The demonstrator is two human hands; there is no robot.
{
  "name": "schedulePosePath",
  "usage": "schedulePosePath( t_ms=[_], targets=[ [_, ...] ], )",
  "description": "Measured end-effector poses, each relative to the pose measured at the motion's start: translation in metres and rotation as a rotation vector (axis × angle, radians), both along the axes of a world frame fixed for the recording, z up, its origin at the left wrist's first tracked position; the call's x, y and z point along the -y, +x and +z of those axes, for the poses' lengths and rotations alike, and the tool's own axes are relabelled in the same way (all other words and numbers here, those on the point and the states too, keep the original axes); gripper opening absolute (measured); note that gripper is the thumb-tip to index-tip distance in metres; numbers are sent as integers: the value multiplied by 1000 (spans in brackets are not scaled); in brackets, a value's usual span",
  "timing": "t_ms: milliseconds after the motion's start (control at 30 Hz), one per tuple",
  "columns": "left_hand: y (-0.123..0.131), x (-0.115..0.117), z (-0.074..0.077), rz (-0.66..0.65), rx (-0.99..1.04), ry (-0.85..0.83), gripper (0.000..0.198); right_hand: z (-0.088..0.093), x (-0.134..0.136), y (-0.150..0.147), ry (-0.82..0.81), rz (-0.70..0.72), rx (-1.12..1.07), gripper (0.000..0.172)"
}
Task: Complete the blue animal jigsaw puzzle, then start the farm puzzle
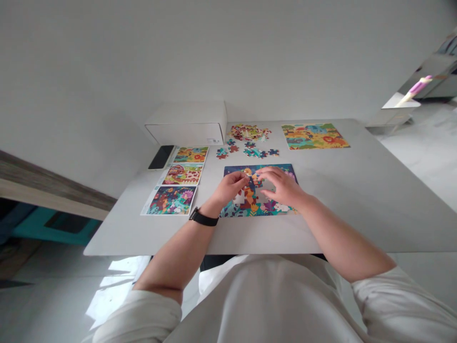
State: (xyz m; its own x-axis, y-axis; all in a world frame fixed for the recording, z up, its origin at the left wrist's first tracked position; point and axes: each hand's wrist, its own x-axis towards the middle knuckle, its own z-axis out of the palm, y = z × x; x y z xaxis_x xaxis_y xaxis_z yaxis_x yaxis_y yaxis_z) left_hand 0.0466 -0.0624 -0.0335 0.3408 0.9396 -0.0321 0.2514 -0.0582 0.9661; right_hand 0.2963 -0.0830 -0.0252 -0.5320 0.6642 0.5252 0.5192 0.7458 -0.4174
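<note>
The bare left hand's [232,186] fingers look pinched together, the bare right hand's [283,185] apart. Brushing knuckles could dislodge the flat, dark-blue, multicoloured jigsaw's [250,196] interlocked pieces.

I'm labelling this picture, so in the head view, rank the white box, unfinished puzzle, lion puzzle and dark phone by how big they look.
Largest to smallest:
1. White box and unfinished puzzle: too alike to rank, and the puzzle is nearer the camera.
2. Lion puzzle.
3. Dark phone.
</note>
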Motion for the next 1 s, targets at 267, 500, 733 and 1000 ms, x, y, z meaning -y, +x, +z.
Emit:
schedulePosePath(
  t_ms=[267, 500, 733, 1000],
  targets=[
    [1, -1, -1, 62, 84, 44, 46, 10, -7, 14, 41, -107, -8, 21],
    [-10, -10, 0, 176, 211, 51, 53, 21, -24, 57, 74, -289, -141, 21],
    [-14, -16, -7, 163, 237, 140, 42, 11, -25, 56, 38, -249, -67, 24],
    [-14, -14, -9, 171, 35, 176, 30, 10, -23, 50, -37, -215, -18, 30]
  ],
)
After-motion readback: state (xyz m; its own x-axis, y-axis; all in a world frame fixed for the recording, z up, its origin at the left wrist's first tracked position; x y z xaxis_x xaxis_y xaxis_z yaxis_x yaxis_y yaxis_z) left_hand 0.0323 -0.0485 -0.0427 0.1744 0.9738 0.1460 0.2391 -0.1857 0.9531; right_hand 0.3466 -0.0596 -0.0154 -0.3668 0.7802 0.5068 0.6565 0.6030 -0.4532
